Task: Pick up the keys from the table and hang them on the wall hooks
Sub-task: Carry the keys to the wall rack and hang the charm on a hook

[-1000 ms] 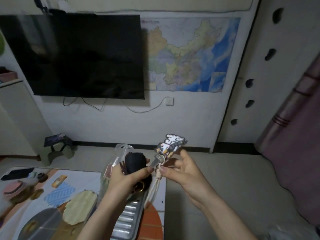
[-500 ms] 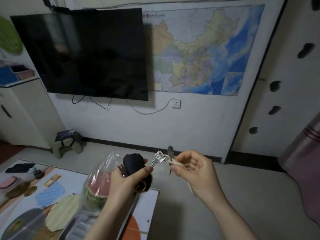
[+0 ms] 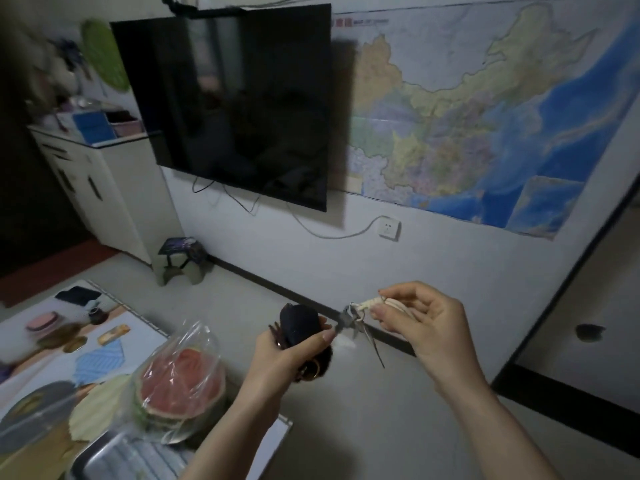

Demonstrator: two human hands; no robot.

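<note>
My left hand (image 3: 291, 355) grips a dark round key pouch (image 3: 299, 323) with a gold ring (image 3: 311, 370) hanging below it. My right hand (image 3: 422, 323) pinches a cream braided cord (image 3: 372, 302) that ends in a silver clasp and key (image 3: 348, 317). A thin flat charm (image 3: 375, 348) dangles edge-on below the clasp. Both hands are held up in front of me, over the floor to the right of the table (image 3: 145, 327). No wall hooks show on the wall ahead.
The table at lower left holds a bagged watermelon half (image 3: 180, 379), a metal tray (image 3: 114, 455) and small items. A black television (image 3: 239, 102) and a map (image 3: 485, 116) hang on the wall. A white cabinet (image 3: 104, 185) and small stool (image 3: 183, 258) stand at left.
The view has swung left and nearer the wall. My right hand has drawn away to the right, the cord and clasp now stretched out from the pouch. The charm has turned edge-on.
</note>
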